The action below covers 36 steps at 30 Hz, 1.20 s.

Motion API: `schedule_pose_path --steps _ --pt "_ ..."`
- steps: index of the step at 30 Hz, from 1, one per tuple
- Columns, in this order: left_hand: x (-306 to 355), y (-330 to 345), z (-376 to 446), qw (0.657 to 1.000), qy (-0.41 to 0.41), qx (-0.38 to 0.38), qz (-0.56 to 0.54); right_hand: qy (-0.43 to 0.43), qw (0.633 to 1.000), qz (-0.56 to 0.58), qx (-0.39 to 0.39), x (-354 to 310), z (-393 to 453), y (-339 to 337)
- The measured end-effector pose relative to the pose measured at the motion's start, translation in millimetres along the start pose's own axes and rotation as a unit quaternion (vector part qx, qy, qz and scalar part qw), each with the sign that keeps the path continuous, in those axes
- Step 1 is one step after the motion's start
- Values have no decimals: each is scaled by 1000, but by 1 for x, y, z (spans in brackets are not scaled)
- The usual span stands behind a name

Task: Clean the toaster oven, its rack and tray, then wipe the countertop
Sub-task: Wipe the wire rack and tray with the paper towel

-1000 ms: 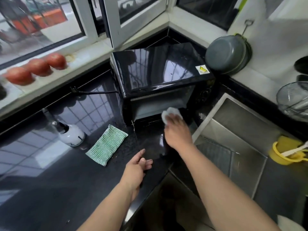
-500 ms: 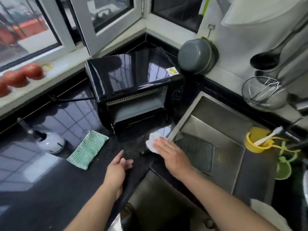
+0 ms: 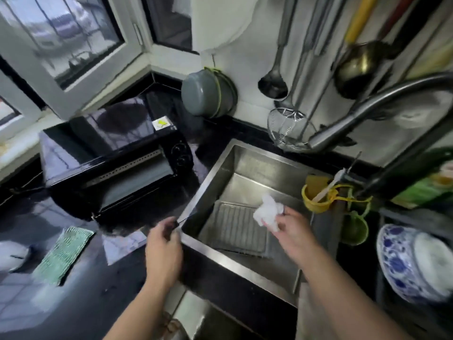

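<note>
The black toaster oven [image 3: 110, 153] stands on the black countertop [image 3: 85, 303] with its door [image 3: 127, 222] folded down. A metal rack and tray [image 3: 232, 229] lie in the steel sink [image 3: 247, 165] to its right. My right hand [image 3: 296, 229] hovers over the sink and grips a crumpled white wipe [image 3: 267, 212] above the rack. My left hand [image 3: 164, 244] is at the sink's near-left corner, fingers curled by the door's right end; blur hides whether it grips the door.
A green cloth [image 3: 63, 253] and a white dispenser [image 3: 14, 253] lie left of the oven. A grey pot [image 3: 208, 94], ladles [image 3: 274, 82] and a strainer [image 3: 286, 128] hang on the wall. Faucet [image 3: 367, 114], yellow holder [image 3: 316, 197] and blue-patterned bowl [image 3: 411, 263] flank the sink's right.
My right hand carried the wipe from the oven door rightward to above the sink. My left hand shifted from the counter's edge to the sink's corner. The view swung right.
</note>
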<state>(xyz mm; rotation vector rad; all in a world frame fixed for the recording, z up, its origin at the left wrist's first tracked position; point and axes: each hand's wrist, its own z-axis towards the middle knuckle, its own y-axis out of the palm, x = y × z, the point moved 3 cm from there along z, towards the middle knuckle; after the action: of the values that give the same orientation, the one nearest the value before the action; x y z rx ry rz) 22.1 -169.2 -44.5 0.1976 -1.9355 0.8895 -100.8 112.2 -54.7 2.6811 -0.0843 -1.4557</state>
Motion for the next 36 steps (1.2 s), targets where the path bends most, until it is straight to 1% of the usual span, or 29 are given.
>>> schedule_pose_path --steps 1,2,3,4,5,7,8,9,10,12,14,16,19,22,24,28,30,33,34,36 --pt "19 39 -13 987 -42 -104 -119 -7 1000 2 -11 -5 -10 2" --pt "38 76 -25 950 -102 -206 -213 4 999 26 -21 -8 -17 7" --pt "58 116 -36 905 -153 -291 -271 16 997 67 -41 -11 -19 6" --pt "70 147 -41 873 -186 -342 -293 29 994 83 -60 -13 -22 8" --pt "79 173 -40 860 -202 -360 -299 29 995 70 -63 -14 -20 3" --pt "91 198 -29 864 -213 -327 -318 29 999 -3 -32 -17 -6 -22" --pt "96 205 -23 859 -227 -318 -332 9 997 -71 29 -24 9 -43" --pt "98 210 -15 844 -250 -315 -356 -23 985 -144 97 -37 22 -65" --pt "101 213 -8 819 -267 -328 -388 -43 968 -191 159 -51 42 -92" --pt "103 214 5 777 -289 -362 -426 -36 951 -201 232 -82 80 -132" --pt "103 215 20 757 -297 -385 -438 16 947 -203 249 -105 112 -147" --pt "103 219 32 746 -311 -390 -441 63 948 -216 225 -107 131 -144" --pt "101 227 40 735 -338 -381 -448 69 929 -299 207 -94 139 -137" --pt "102 230 41 734 -352 -375 -444 72 938 -283 188 -76 131 -142" --pt "105 231 37 741 -347 -373 -437 71 937 -284 190 -79 124 -136" --pt "108 234 40 775 -306 -367 -413 70 935 -285 199 -83 123 -126" --pt "113 239 46 803 -279 -349 -394 69 930 -297 206 -82 125 -127" --pt "121 246 52 851 -232 -351 -315 72 922 -317 212 -82 123 -129" --pt "120 250 52 857 -232 -365 -282 71 920 -320 215 -82 122 -128" --pt "119 256 46 850 -253 -408 -216 73 911 -342 217 -80 124 -128"
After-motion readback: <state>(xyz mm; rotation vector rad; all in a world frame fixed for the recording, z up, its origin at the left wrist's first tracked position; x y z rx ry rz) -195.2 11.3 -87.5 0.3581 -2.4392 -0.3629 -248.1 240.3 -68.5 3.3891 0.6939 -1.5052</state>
